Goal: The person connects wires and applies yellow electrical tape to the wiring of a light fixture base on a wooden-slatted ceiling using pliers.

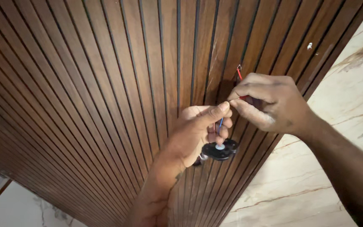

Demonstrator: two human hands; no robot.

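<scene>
We see a small round black fitting (220, 150), like the back of a little lamp or holder, held up against a dark brown slatted wood panel (85, 105). Thin red and blue wires (219, 124) rise from its pale centre. Our left hand (198, 132) cradles the fitting from below, fingers curled shut around it and its leads, thumb stretched toward the other hand. Our right hand (269, 103) meets it just above, thumb and forefinger pinched together on a fine strand where the leads join. A short red wire (239, 74) comes out of a small hole between two slats, just above the right hand's knuckles, and runs down into that pinch.

To join them well, we judge that the bare ends should be kept side by side and twisted firmly in one direction, while the left hand holds the fitting steady so its weight does not tug the joint apart.

Beyond the panel's right edge lies pale marble-like stone (345, 126) with brown veins.
</scene>
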